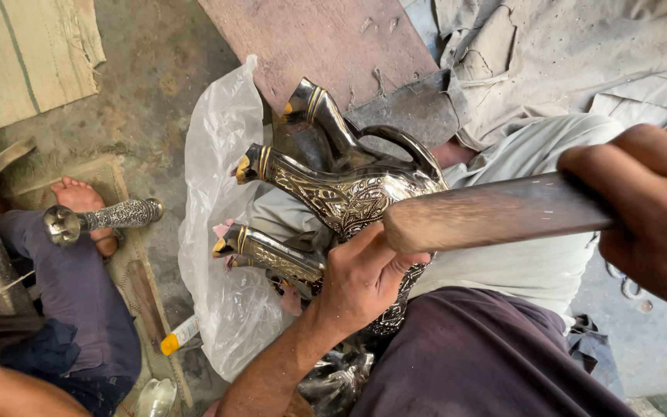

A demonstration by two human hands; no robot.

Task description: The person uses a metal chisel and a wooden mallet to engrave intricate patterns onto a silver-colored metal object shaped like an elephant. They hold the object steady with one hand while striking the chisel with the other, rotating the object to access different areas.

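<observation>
An engraved dark metal ornament (341,193) with several gold-tipped legs and a curved handle rests on my lap. My left hand (364,278) grips its lower part, fingers wrapped around the engraved body. My right hand (650,208) holds a round wooden stick (488,212) close to the camera; its blunt end lies right over the ornament beside my left thumb. More dark metal pieces (337,382) sit under my left forearm.
A clear plastic bag (218,232) lies under the ornament. At left another person sits with a bare foot (79,201) and an engraved metal rod (106,218). A wooden board (326,38), grey cloth (573,54) and a small white tube (179,334) lie around.
</observation>
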